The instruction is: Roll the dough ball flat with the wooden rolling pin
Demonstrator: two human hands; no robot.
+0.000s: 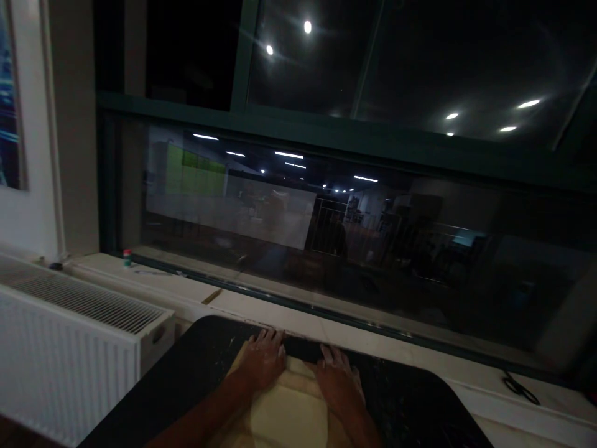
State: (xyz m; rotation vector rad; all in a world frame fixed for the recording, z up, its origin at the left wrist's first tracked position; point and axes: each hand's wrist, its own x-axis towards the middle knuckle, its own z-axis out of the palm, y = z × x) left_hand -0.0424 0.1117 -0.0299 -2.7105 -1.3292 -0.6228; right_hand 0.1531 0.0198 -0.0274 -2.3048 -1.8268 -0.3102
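A pale yellow sheet [289,414] lies on the dark table, its far end between my two hands; I cannot tell its material. My left hand [263,358] rests palm down at the sheet's far left, fingers stretched forward. At the far right of the sheet, my right hand [338,373] is also palm down, fingers pointing away from me and slightly apart. Whitish residue marks the fingers of both hands. My forearms cover part of the sheet's sides, and its near end runs out of view.
The dark table [196,361], with pale specks, stands against a white windowsill [280,311]. A white radiator [69,348] is at the left. Black-handled scissors [520,387] lie on the sill at the right, a small red-and-green container [127,257] at its left. A dark window [349,218] reflects lights.
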